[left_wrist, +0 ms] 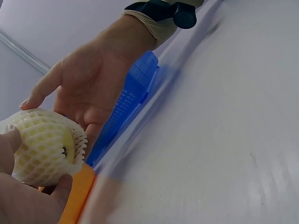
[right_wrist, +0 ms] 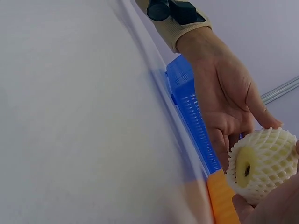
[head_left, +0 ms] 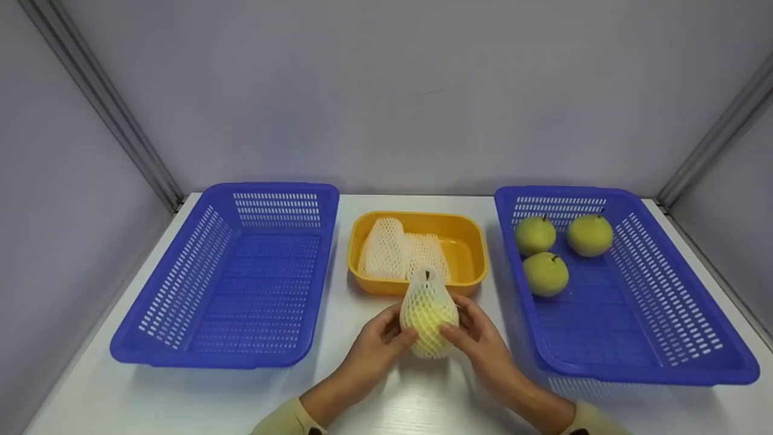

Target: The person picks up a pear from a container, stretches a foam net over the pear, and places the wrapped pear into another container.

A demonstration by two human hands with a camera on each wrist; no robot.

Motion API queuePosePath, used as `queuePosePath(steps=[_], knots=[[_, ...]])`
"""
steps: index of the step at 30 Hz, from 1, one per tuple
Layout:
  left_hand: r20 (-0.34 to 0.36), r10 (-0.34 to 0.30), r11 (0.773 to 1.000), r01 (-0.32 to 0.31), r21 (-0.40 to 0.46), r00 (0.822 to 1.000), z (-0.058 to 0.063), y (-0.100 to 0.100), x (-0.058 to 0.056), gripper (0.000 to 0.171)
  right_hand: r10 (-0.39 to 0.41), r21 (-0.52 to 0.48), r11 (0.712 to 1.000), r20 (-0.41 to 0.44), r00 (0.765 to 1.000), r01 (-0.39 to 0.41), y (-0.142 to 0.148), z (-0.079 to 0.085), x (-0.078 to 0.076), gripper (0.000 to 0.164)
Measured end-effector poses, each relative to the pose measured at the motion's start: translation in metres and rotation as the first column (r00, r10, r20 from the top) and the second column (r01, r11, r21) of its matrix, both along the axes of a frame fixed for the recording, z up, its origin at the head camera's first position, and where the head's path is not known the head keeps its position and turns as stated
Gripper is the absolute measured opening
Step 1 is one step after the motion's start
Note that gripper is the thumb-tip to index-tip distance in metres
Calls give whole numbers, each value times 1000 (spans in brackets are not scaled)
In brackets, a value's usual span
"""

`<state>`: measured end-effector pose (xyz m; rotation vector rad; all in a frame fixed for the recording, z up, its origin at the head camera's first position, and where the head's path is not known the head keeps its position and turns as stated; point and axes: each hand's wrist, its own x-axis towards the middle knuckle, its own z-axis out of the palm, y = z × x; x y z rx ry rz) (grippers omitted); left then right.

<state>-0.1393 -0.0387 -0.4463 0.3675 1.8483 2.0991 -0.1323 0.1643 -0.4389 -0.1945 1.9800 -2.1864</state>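
Observation:
A yellow-green pear point(head_left: 430, 320) wears a white foam net sleeve point(head_left: 427, 296), gathered narrow above its stem. My left hand point(head_left: 377, 347) holds it from the left, thumb on the near side. From the right, my right hand point(head_left: 483, 344) grips the same pear with thumb in front and fingers behind. Both wrist views show the pear's bottom end peeking out of the net's open edge, a dark spot at its centre. Just behind the pear stands a yellow-orange tub point(head_left: 462, 284) with folded foam nets point(head_left: 385, 251) inside.
On the left is a blue perforated basket point(head_left: 241, 360) with a bare floor. A second blue basket point(head_left: 640, 373) at the right holds three pears point(head_left: 545, 275) toward its back left. Pale panels point(head_left: 416, 109) enclose the white table point(head_left: 398, 411) at the back and sides.

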Motion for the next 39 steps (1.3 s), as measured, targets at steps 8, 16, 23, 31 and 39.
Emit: queuePosePath(steps=[8, 16, 23, 31, 39], knots=[[-156, -93, 995, 98, 28, 983, -4, -5, 2, 78, 156, -54, 985, -144, 977, -165, 7, -8, 2, 80], [-286, -98, 995, 91, -39, 953, -5, -5, 6, 78, 180, -74, 978, -182, 967, -196, 8, -11, 2, 79], [-264, -96, 990, 65, -126, 960, -1, -7, 8, 76, 143, -90, 984, -100, 985, -152, 5, -4, 5, 75], [-260, -3, 975, -55, -216, 966, 7, -4, 13, 83, 137, -123, 982, -72, 988, -145, -1, 1, 6, 69], [-260, 54, 980, -102, -173, 964, 12, -4, 10, 71, 228, -206, 944, -153, 961, -257, 4, 7, 6, 52]])
